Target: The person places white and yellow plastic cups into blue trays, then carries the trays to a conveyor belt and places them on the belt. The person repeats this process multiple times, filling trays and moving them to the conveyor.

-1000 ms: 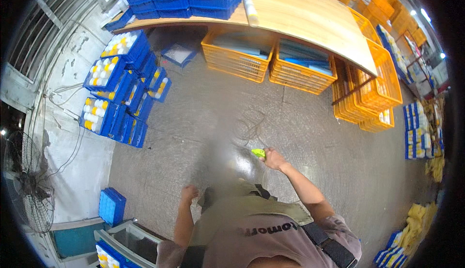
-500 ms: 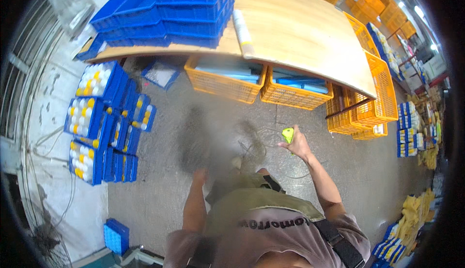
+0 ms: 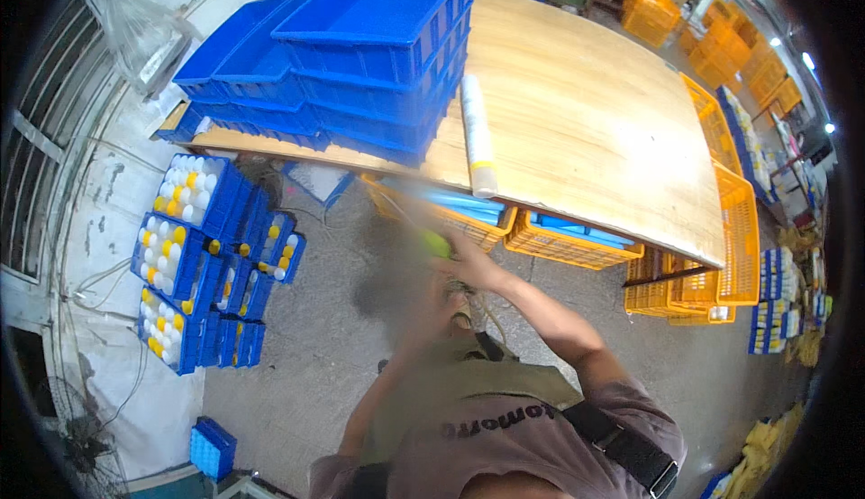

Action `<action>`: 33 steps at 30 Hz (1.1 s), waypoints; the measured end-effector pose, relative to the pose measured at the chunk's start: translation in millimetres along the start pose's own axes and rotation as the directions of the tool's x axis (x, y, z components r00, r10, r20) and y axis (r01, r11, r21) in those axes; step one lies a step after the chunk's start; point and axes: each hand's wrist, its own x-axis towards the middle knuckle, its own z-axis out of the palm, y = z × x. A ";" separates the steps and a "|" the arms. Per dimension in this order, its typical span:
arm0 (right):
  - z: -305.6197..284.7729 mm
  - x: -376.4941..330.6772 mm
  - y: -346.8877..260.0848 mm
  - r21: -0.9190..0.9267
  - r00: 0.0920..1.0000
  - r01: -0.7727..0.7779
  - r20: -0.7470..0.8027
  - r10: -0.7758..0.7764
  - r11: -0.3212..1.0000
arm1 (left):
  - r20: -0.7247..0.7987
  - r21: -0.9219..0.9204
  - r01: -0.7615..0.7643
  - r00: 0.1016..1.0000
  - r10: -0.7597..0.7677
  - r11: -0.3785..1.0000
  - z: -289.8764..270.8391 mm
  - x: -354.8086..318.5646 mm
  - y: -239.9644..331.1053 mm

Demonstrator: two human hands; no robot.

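Note:
My right hand [image 3: 475,267] is in front of me, below the table's near edge, with its fingers closed around a small bright yellow-green thing [image 3: 437,245]. Its exact kind is hidden by the fingers and blur. Close by, my left hand [image 3: 440,296] comes up from below, near the right fingers. A hazy smudge covers it, so its fingers do not show clearly. Beyond both hands stands a wooden table [image 3: 586,102]. A long white roll [image 3: 478,134] lies along it. Stacked blue plastic bins [image 3: 378,80] fill its left end.
Orange crates [image 3: 568,245] with blue contents sit under the table, and more orange crates [image 3: 685,296] stand at its right end. To the left, blue trays [image 3: 194,265] of white- and yellow-topped containers are stacked by the wall. A blue crate [image 3: 213,449] stands at lower left.
My right hand has swung left and forward with the yellow-green thing. My left hand has moved up and right to meet it. The table appears lower in view.

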 end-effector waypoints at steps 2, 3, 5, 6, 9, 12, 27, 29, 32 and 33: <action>11.8 41.3 -39.6 0.098 0.988 0.157 -0.013 -0.157 0.983 | -0.154 -0.076 -0.056 0.987 0.044 0.996 -24.7 29.3 53.6; 16.6 63.1 -61.0 0.126 0.971 0.238 -0.023 -0.237 0.963 | -0.230 -0.209 -0.036 0.973 -0.013 0.977 -37.8 40.5 74.8; 6.7 89.3 -96.5 0.089 0.900 0.436 -0.048 -0.433 0.896 | -0.545 -0.208 -0.223 0.835 0.077 0.952 -67.2 74.0 99.5; -3.3 97.7 -111.2 0.024 0.875 0.484 -0.037 -0.483 0.875 | -0.653 -0.260 -0.267 0.757 0.035 0.928 -88.9 87.4 102.8; -42.8 141.2 -143.8 -0.282 0.772 0.565 -0.149 -0.617 0.775 | -0.826 0.094 -0.034 0.555 0.098 0.995 -177.2 122.1 88.7; -81.6 203.2 -154.8 -0.854 0.411 0.358 -0.218 -0.885 0.376 | -0.856 0.326 -0.026 0.415 0.307 0.945 -279.1 186.7 62.3; -279.2 154.3 -143.2 -0.799 0.241 -0.144 -0.600 -0.763 0.583 | 0.188 0.636 -0.626 0.692 0.697 0.450 -304.3 326.2 73.7; -290.2 103.0 -121.9 -0.683 0.199 -0.268 -0.729 -0.654 0.679 | 0.238 0.674 -0.632 0.675 0.699 0.382 -305.1 336.1 82.6; -294.3 34.7 -79.0 -0.657 0.289 -0.475 -0.744 -0.602 0.585 | 0.249 0.652 -0.671 0.630 0.736 0.353 -306.0 346.7 103.0; -295.9 17.5 -61.7 -0.665 0.307 -0.517 -0.731 -0.609 0.539 | 0.247 0.627 -0.709 0.574 0.781 0.324 -303.2 346.3 112.6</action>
